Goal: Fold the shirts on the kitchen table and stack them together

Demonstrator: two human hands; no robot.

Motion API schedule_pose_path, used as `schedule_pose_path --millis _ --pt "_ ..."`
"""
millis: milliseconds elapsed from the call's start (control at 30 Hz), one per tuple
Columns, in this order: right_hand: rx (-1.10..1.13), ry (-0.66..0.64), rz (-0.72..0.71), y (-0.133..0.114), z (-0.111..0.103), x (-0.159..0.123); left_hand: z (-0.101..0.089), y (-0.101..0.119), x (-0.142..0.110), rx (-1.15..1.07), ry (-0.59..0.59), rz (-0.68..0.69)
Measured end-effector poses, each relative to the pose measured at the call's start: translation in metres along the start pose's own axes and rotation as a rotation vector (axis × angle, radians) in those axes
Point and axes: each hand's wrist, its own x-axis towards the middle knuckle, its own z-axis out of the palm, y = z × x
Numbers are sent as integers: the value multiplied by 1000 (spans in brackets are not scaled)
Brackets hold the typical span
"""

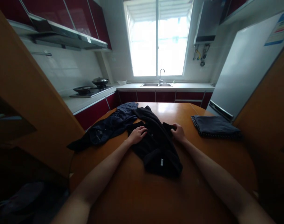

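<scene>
A black long-sleeved top (153,141) lies partly folded on the wooden table, its neck end toward me with a small white label showing. My left hand (137,135) rests on its left side, fingers stretched over the cloth. At the right, my right hand (178,132) pinches a dark edge of the top between thumb and fingers. Which part of the top that edge belongs to, I cannot tell. Beyond my left hand, a crumpled dark blue garment (109,126) is spread along the table's left edge, close against the black top.
The rounded wooden table (137,199) fills the foreground. Folded dark cloths (215,126) are stacked at its right, near the fridge (244,68). Behind are a counter with a sink (153,85), and a stove (93,91) with a lidded pan (100,81).
</scene>
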Motion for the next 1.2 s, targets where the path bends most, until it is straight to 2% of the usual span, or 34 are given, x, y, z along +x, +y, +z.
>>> schedule_pose_path --millis 67,200,333,433,533,633,700,767,967,1100,1200 --pt "-10 155 62 9 -18 5 -1 -1 1 0 -2 -21" --pt "-73 423 189 33 -68 11 -1 -3 3 -18 -11 -47" --pt "-164 524 241 48 -101 8 1 -5 4 -23 11 -57" --pt "-381 464 189 44 -105 1 2 -5 4 16 24 -72" --pt "-581 373 7 32 -93 -5 2 -5 4 76 15 -86" --pt "-570 154 -174 23 -73 -7 1 -5 5 106 1 -107" --pt "-549 -41 -149 24 -62 -7 0 -6 4 98 -15 -145" --pt "-559 -158 -68 29 -55 -8 -1 -6 3 80 -26 -189" --pt "-623 -161 49 35 -63 -24 -9 -3 -14 96 -19 -242" --pt "-774 -169 69 18 -75 -56 -21 10 -37 182 -50 -291" --pt "-880 -169 48 0 -84 -89 -30 25 -65 266 -90 -303"
